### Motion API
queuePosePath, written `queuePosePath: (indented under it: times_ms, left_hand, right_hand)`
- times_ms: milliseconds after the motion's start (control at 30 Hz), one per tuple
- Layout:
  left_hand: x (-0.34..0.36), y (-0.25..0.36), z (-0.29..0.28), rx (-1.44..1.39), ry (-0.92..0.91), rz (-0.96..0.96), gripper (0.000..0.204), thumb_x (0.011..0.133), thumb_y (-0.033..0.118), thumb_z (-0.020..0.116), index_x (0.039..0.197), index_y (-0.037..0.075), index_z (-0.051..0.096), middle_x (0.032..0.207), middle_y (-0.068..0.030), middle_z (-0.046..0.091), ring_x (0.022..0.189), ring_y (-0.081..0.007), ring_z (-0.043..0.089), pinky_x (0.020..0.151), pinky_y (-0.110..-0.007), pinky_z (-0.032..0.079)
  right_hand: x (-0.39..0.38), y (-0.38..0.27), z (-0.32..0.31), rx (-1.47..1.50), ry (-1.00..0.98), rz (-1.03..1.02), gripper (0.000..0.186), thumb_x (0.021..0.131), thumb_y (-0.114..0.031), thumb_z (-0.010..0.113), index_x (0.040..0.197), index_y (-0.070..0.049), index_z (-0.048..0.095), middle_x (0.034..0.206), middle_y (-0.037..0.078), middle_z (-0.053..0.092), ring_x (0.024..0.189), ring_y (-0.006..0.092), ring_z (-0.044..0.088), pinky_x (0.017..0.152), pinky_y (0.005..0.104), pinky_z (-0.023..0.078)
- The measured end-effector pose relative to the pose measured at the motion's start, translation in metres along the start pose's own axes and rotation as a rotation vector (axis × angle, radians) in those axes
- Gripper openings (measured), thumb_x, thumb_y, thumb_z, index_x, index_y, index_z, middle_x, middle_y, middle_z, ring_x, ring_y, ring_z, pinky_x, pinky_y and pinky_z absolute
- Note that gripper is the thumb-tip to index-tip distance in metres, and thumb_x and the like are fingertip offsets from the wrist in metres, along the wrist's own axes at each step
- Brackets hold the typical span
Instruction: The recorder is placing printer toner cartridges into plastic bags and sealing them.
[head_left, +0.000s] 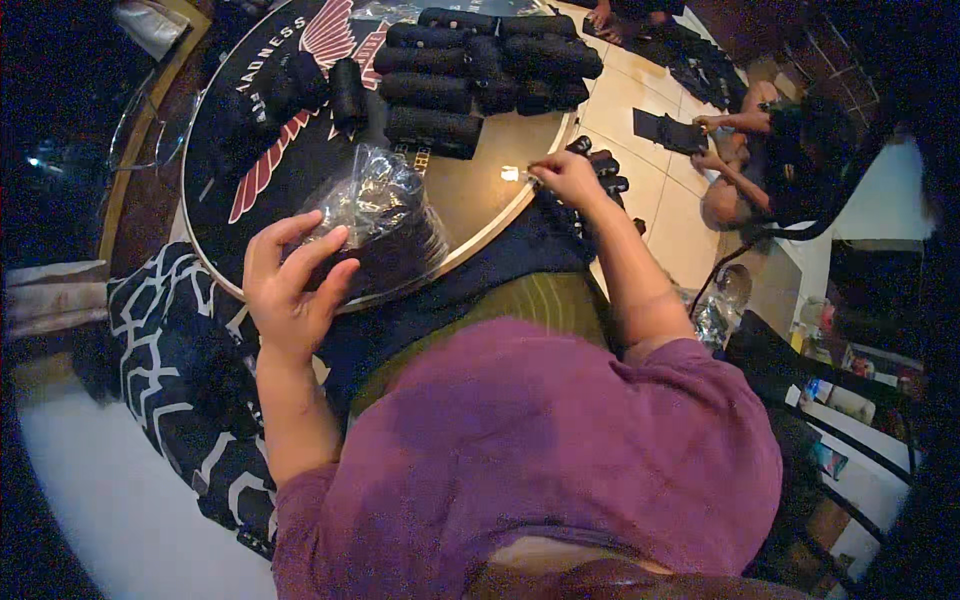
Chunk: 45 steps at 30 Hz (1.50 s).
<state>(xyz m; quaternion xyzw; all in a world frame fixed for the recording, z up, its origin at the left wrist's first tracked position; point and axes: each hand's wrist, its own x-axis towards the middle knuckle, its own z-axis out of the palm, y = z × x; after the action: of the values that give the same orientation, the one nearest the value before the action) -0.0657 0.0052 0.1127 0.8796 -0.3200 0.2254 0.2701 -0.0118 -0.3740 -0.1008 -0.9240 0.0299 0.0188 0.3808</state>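
A clear plastic bag (385, 205) with dark contents is seen on the round table (475, 215), near the edge closest to the wearer. Its film is crumpled, and bright glints are thrown back from its upper part. At its left side the left hand (298, 275) is held open, with the fingers loosely bent and spread and the thumb set apart; whether the film is touched by the fingertips cannot be told. The right hand (568, 178) is held over the table's right edge, with its fingers closed and the tips brought together; whether anything small is pinched there cannot be told. Just left of those tips, a small white piece (510, 173) is seen on the tabletop.

Beyond the bag, black rolls (425, 93) are stacked in a pile at the far right of the table. Between that pile and a dark heap at the left, a black cylinder (346, 95) is placed. More dark rolls (607, 172) are gathered beside the table, under the right wrist. On the right, over the tiled floor (655, 190), a flat black item (668, 130) is held in both hands by a co-worker (755, 160).
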Motion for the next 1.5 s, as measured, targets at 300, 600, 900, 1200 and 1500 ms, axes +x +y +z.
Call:
queuePosePath:
  times_ms: [300, 600, 900, 1200, 1500]
  left_hand:
    - [-0.001, -0.001, 0.002, 0.013, 0.012, 0.004, 0.031, 0.065, 0.022, 0.077, 0.094, 0.012, 0.071, 0.101, -0.0094, 0.062, 0.091, -0.0264, 0.057, 0.079, -0.035, 0.045]
    - [-0.001, 0.001, 0.000, 0.000, 0.018, -0.011, 0.032, 0.065, 0.022, 0.078, 0.094, 0.012, 0.071, 0.101, -0.0088, 0.062, 0.091, -0.0258, 0.057, 0.079, -0.034, 0.045]
    - [-0.001, 0.005, -0.002, 0.007, 0.028, -0.014, 0.030, 0.064, 0.024, 0.078, 0.092, 0.013, 0.071, 0.099, -0.0077, 0.062, 0.090, -0.0252, 0.057, 0.077, -0.035, 0.046]
    - [-0.003, 0.002, 0.000, 0.012, 0.095, 0.070, 0.025, 0.068, 0.023, 0.075, 0.091, 0.016, 0.070, 0.095, -0.0039, 0.062, 0.085, -0.0246, 0.059, 0.074, -0.035, 0.046]
    - [-0.004, -0.002, 0.005, 0.007, 0.156, 0.096, 0.019, 0.069, 0.012, 0.071, 0.088, 0.015, 0.068, 0.090, -0.0018, 0.062, 0.083, -0.0223, 0.060, 0.074, -0.035, 0.046]
  right_hand:
    - [0.000, -0.005, -0.007, -0.345, -0.058, -0.405, 0.024, 0.075, -0.020, 0.066, 0.099, -0.021, 0.068, 0.088, 0.008, 0.061, 0.084, 0.0285, 0.061, 0.070, 0.0388, 0.050]
    - [-0.003, -0.014, -0.008, -0.455, 0.067, -0.593, 0.016, 0.075, -0.015, 0.062, 0.091, -0.018, 0.063, 0.088, 0.008, 0.056, 0.082, 0.0280, 0.057, 0.068, 0.0366, 0.048]
    - [0.001, -0.091, -0.060, -0.278, 0.498, -0.703, 0.009, 0.070, -0.006, 0.065, 0.079, -0.006, 0.062, 0.087, 0.010, 0.061, 0.085, 0.0306, 0.056, 0.075, 0.0390, 0.046]
    - [-0.066, -0.245, -0.070, 0.183, 0.552, -0.763, 0.008, 0.071, -0.006, 0.069, 0.075, -0.004, 0.063, 0.083, 0.009, 0.064, 0.078, 0.0256, 0.060, 0.071, 0.0336, 0.047]
    - [-0.082, -0.275, -0.028, -0.259, 0.457, -1.205, 0.018, 0.068, -0.016, 0.065, 0.084, -0.009, 0.061, 0.094, 0.006, 0.062, 0.083, 0.0217, 0.059, 0.069, 0.0353, 0.044]
